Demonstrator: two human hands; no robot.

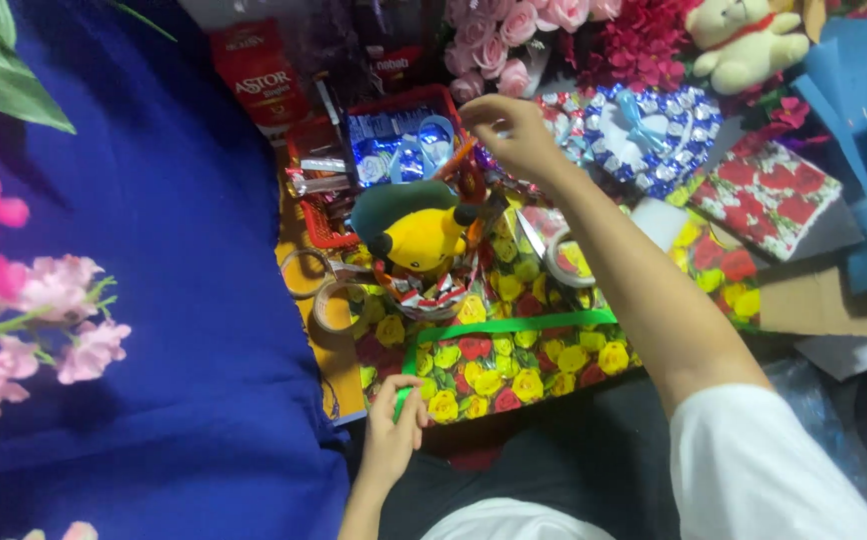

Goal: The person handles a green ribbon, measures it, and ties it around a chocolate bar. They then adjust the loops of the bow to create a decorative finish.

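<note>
Floral wrapping paper (514, 375), right hand (514, 135) outstretched

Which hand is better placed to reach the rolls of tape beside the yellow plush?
Probably left: the left hand pinches the green ribbon near the tape rolls; the right hand is raised farther away.

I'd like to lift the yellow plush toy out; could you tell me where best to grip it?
Grip the yellow plush toy by its round body from above: it sits upright in the basket, its top exposed and its lower half hidden.
</note>
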